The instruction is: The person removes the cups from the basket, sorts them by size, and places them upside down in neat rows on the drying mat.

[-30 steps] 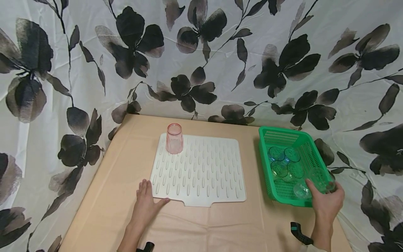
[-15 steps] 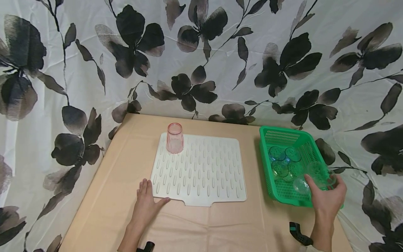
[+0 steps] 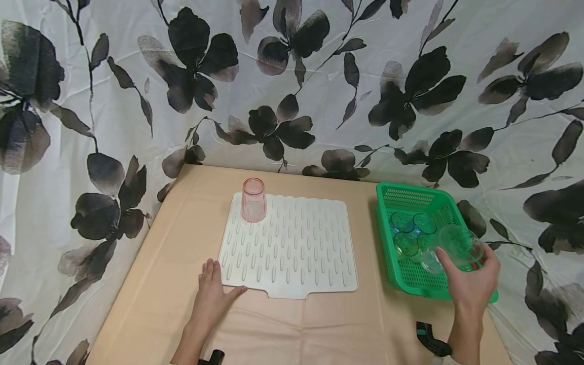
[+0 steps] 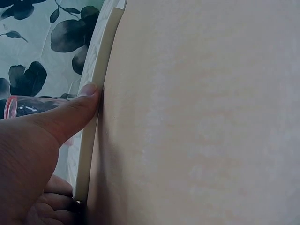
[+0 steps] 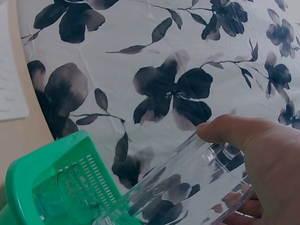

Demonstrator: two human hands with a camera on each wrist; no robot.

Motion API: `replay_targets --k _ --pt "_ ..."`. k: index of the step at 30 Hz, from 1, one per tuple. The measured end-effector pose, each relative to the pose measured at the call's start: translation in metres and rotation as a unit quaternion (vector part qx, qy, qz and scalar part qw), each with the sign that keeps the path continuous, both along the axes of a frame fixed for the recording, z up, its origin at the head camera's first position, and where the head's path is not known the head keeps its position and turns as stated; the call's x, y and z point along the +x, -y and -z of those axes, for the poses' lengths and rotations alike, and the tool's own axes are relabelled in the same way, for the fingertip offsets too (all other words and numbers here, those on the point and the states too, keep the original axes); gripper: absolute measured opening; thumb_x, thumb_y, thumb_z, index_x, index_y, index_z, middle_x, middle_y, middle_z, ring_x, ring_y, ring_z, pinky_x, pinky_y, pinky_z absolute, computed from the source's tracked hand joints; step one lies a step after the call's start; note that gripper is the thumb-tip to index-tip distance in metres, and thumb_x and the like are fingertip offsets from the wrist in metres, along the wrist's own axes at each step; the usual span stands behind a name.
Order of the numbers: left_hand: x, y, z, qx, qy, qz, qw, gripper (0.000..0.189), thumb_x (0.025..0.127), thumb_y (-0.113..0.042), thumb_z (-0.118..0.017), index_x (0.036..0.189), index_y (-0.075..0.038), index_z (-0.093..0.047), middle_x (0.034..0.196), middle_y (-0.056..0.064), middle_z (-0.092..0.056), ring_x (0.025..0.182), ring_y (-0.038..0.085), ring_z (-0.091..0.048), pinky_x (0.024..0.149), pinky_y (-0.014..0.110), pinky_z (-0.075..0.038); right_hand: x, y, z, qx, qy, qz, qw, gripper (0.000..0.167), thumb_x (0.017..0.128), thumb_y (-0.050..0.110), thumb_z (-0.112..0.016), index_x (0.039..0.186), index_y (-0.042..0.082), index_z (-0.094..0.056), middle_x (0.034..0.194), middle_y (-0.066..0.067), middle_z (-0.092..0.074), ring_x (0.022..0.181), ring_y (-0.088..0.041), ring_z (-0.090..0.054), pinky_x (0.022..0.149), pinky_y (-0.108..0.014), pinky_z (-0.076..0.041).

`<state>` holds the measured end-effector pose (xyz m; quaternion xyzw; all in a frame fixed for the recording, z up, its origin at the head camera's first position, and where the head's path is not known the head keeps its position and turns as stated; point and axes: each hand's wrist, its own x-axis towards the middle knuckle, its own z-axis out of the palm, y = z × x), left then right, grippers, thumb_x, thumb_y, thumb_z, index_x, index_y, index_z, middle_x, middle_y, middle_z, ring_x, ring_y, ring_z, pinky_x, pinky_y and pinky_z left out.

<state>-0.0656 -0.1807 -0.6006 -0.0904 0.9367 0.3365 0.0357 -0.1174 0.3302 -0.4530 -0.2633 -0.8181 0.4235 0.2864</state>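
My right hand (image 3: 474, 284) grips a clear drinking glass (image 3: 458, 242), thumb on one side and fingers on the other, above the near right part of a green basket (image 3: 408, 189). Seen from the right wrist, the tilted glass (image 5: 180, 187) overlaps the basket's corner. My left hand (image 3: 211, 294) rests at the front left corner of a white ridged drying mat (image 3: 296, 248). Its fingers lie along the left side, and its thumb (image 4: 77, 112) touches the front edge. A pink-tinted glass (image 3: 253, 205) stands upside down at the mat's back left.
Several more glasses (image 3: 406, 245) sit in the basket, with another clear one (image 3: 431, 261) partly behind the held glass. Tan cloth (image 3: 337, 329) covers the table. A flower-printed curtain (image 3: 342, 101) hangs right behind the table's back edge and along both sides.
My right hand has raised the clear glass from low in the basket's near right corner, up and slightly left. The left hand, mat and pink glass stay put.
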Motion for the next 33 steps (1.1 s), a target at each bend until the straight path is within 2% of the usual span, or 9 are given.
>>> replay_targets --k 6,10,16,20,24,30,33 --pt "0.001 -0.001 0.0 0.003 -0.008 -0.003 1.0 0.116 0.079 -0.045 -0.083 0.15 0.02 -0.018 0.161 0.039 -0.009 0.151 0.055 -0.005 0.123 0.067 -0.01 0.0 0.009 -0.007 0.01 -0.016 -0.016 0.9997 0.082 0.08 0.027 -0.084 0.15 0.023 -0.041 0.141 0.007 -0.048 0.125 -0.01 -0.044 0.107 -0.02 -0.038" --pt "0.0 0.0 0.001 0.004 -0.01 -0.005 0.9999 0.116 0.079 -0.044 -0.083 0.15 0.02 -0.018 0.16 0.04 -0.009 0.15 0.055 -0.006 0.123 0.067 -0.011 0.0 0.016 -0.01 0.016 -0.026 -0.029 0.9991 0.083 0.079 0.025 -0.085 0.15 0.022 -0.041 0.137 0.01 -0.049 0.126 -0.01 -0.044 0.108 -0.018 -0.038" --pt "0.0 0.001 0.001 0.004 0.006 -0.003 1.0 0.116 0.08 -0.046 -0.082 0.151 0.019 -0.016 0.162 0.038 -0.007 0.152 0.053 -0.003 0.125 0.065 -0.007 -0.003 0.028 -0.018 0.005 -0.035 -0.052 0.998 0.081 0.078 0.023 -0.087 0.147 0.023 -0.045 0.128 0.019 -0.047 0.119 -0.002 -0.043 0.109 -0.021 -0.039" --pt "-0.001 0.001 0.001 0.001 0.01 -0.002 1.0 0.116 0.08 -0.046 -0.082 0.152 0.018 -0.016 0.162 0.037 -0.006 0.152 0.052 -0.002 0.125 0.064 -0.007 -0.004 0.036 -0.022 0.004 -0.038 -0.07 0.9969 0.079 0.077 0.022 -0.087 0.145 0.023 -0.047 0.126 0.02 -0.047 0.119 0.0 -0.042 0.107 -0.018 -0.039" --pt "-0.001 0.0 0.002 0.003 0.004 -0.004 1.0 0.117 0.079 -0.046 -0.083 0.151 0.018 -0.017 0.161 0.038 -0.008 0.152 0.054 -0.004 0.124 0.065 -0.009 -0.006 0.043 -0.022 0.014 -0.051 -0.092 0.9944 0.081 0.076 0.017 -0.087 0.146 0.02 -0.047 0.13 0.015 -0.049 0.123 -0.004 -0.044 0.104 -0.016 -0.039" --pt "-0.001 0.001 0.001 0.003 0.006 -0.002 1.0 0.117 0.079 -0.046 -0.082 0.152 0.018 -0.016 0.162 0.038 -0.007 0.152 0.053 -0.002 0.124 0.065 -0.008 -0.007 0.057 -0.019 0.018 -0.046 -0.123 0.9912 0.084 0.075 0.015 -0.088 0.147 0.016 -0.046 0.134 0.005 -0.051 0.121 -0.001 -0.043 0.102 -0.014 -0.04" --pt "-0.001 0.0 0.002 0.003 -0.003 -0.005 1.0 0.117 0.078 -0.045 -0.083 0.151 0.018 -0.018 0.161 0.039 -0.009 0.151 0.054 -0.005 0.124 0.066 -0.01 -0.008 0.064 -0.017 0.02 -0.043 -0.142 0.9887 0.085 0.075 0.015 -0.088 0.148 0.016 -0.045 0.136 -0.001 -0.053 0.123 -0.006 -0.045 0.101 -0.012 -0.04"
